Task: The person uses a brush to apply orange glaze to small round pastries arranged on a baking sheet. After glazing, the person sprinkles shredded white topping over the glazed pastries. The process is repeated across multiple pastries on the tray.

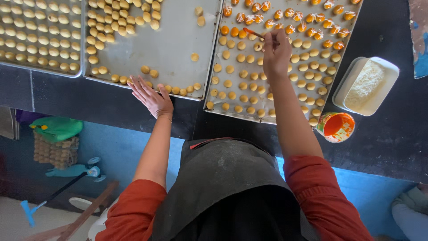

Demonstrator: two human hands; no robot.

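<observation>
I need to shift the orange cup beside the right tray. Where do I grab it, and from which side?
Probably best taken around the outer wall of the orange cup, from its near side or from above. It stands upright with its mouth open. The baking tray edge lies close on its left and the white container close behind, so those sides look cramped.

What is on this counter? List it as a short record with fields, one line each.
Left hand: flat, on the edge of the middle tray
Right hand: holds a brush over the right tray
Right tray: pale dough balls; far rows glazed orange
Left tray: full rows of balls
Beside right tray: orange cup, white tub of shreds
Counter: dark
</observation>
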